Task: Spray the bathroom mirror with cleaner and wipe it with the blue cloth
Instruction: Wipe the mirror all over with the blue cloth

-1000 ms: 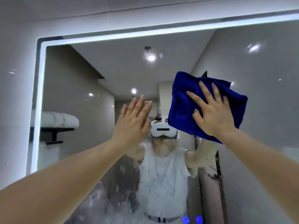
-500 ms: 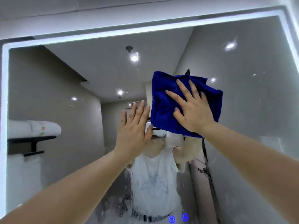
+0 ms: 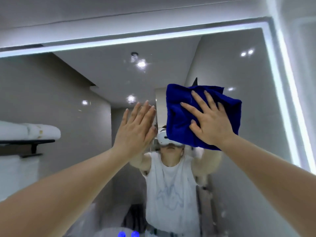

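Note:
The bathroom mirror (image 3: pixel 230 57) fills the view, edged by a lit white strip along its top and right side. A folded blue cloth (image 3: pixel 177 117) lies flat against the glass right of centre. My right hand (image 3: pixel 210 120) presses on the cloth with fingers spread and straight. My left hand (image 3: pixel 136 127) is held up flat beside it, fingers straight and together, at or touching the glass. Cleaner streaks and droplets cloud the lower part of the mirror. No spray bottle is in view.
The mirror's lit right edge (image 3: pixel 290 108) meets a glossy white wall. Two blue touch buttons (image 3: pixel 128 234) glow at the mirror's bottom. Reflected at left is a dark shelf (image 3: pixel 25 142) carrying a rolled white towel.
The view has shifted right along the mirror, bringing its right edge and top right corner into sight. My right hand and the cloth have travelled right across the glass, and my left hand moved with them.

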